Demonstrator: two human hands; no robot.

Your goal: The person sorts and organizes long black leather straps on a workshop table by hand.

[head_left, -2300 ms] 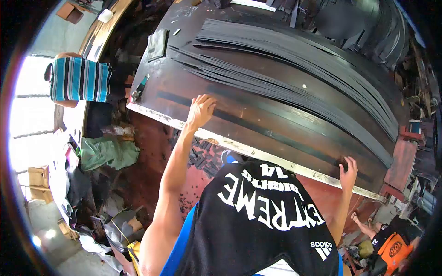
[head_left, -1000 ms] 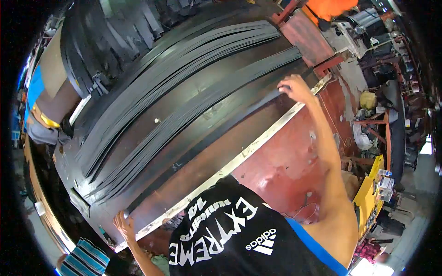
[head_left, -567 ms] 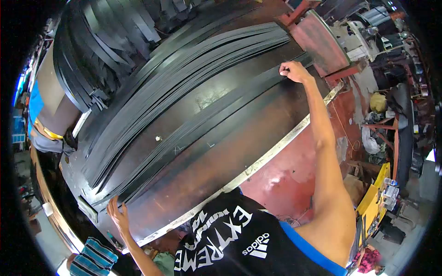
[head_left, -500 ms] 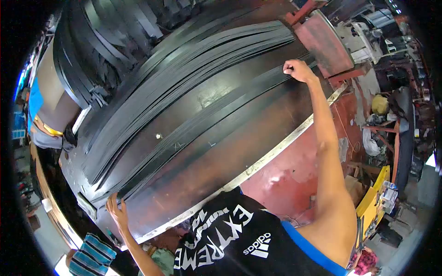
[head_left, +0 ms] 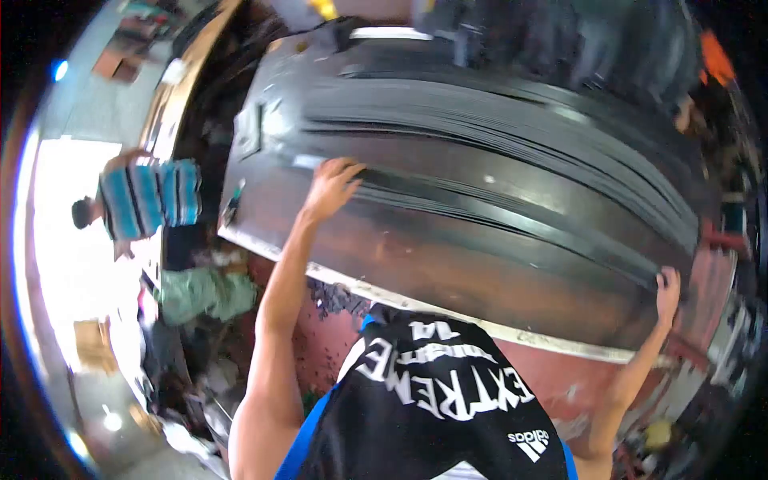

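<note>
A narrow bundle of long black strips (head_left: 496,214) lies across the dark table (head_left: 448,268). My left hand (head_left: 332,190) is at its left end, with the fingers bent over the strips. At the far right end, my right hand (head_left: 668,296) has its fingers curled at the strips' edge; its fingertips are partly hidden. Beyond this bundle lies a wider stack of similar strips (head_left: 480,124), which neither hand touches.
More dark strips (head_left: 560,36) hang beyond the table's far side. A flat pad (head_left: 250,130) lies near its left end. A red stand (head_left: 708,288) is at the right. A person in a striped shirt (head_left: 150,196) is at the left, near a green cloth (head_left: 204,296).
The view has swung toward the left end of the table. My left hand has moved further over the strip ends, its fingers now bent. My right hand is now at the bundle's right end.
</note>
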